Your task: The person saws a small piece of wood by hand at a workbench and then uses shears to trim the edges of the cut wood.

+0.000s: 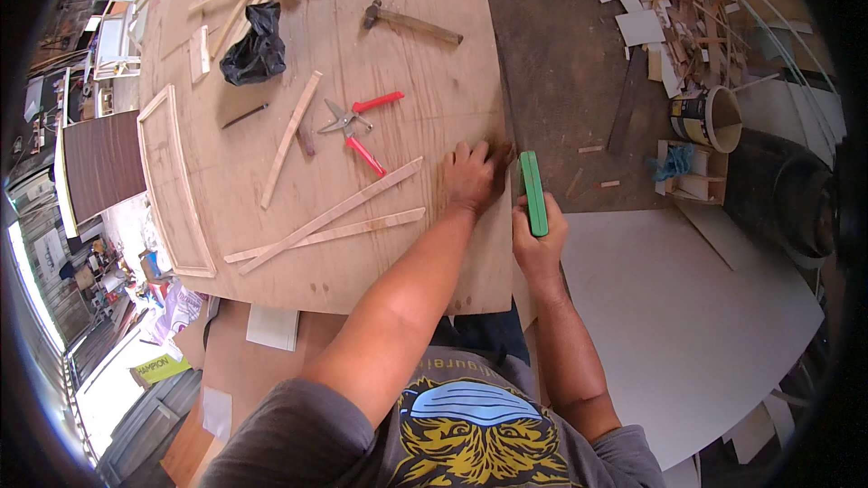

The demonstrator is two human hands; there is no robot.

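Observation:
At the right edge of the plywood tabletop (407, 54), my left hand (470, 178) rests with its fingers bent. The thumb side is dark and smeared, and whatever it grips there cannot be made out. Just beyond that edge, my right hand (540, 239) is closed around a long, narrow green tool (532, 190); its kind is unclear from above. Two thin wooden strips (339, 212) cross on the board left of my left hand. Farther off lie snips (348, 120) with red handles, spread apart, and another wooden strip (291, 138).
A hammer (411, 23), a black plastic bag (256, 45), a dark pencil-like stick (245, 116) and a wooden frame (174, 185) lie on the board. Right of it are a white sheet (678, 307), a bucket (723, 119) and a heap of offcuts (696, 18).

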